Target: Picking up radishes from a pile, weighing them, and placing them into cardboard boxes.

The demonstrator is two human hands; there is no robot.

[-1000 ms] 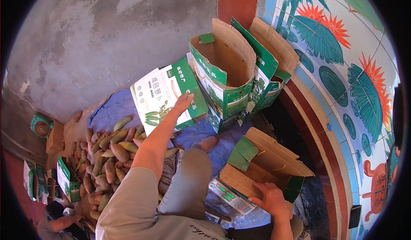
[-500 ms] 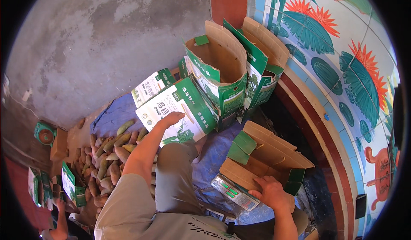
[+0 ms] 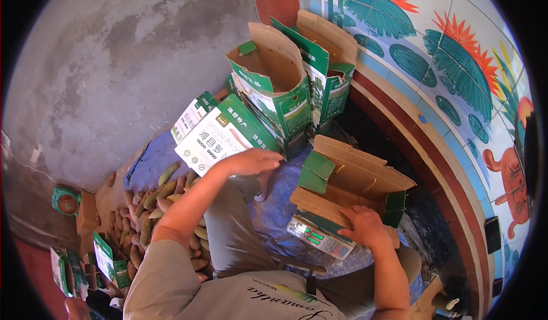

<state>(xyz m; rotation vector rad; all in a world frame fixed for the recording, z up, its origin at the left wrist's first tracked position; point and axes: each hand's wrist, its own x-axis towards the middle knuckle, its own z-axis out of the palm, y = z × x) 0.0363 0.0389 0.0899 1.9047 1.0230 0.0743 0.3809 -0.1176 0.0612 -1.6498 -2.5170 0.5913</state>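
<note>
My left hand (image 3: pixel 254 161) is stretched out flat, fingers pointing right, at the lower edge of a closed white and green carton (image 3: pixel 220 132) that leans back in front of my knee. Whether it touches the carton I cannot tell. My right hand (image 3: pixel 365 226) lies with its fingers spread over the folded-out near flap of an open cardboard box (image 3: pixel 365 169), thumb toward me. The box has green corner flaps and sits on a digital scale (image 3: pixel 319 239) with lit green displays. I cannot see the bottom of the box.
Left of my leg lies a heap of long green and reddish root vegetables (image 3: pixel 142 217). Tall open cartons (image 3: pixel 274 63) stand behind on a blue tarp (image 3: pixel 274 211). A curved tiled ledge (image 3: pixel 422 149) borders the right. At lower left, a co-worker's arm (image 3: pixel 74 308) shows near other cartons (image 3: pixel 111 260).
My left hand has moved right and down from the carton's front face to its lower edge. My right hand stays on the box flap. The whole view has shifted slightly.
</note>
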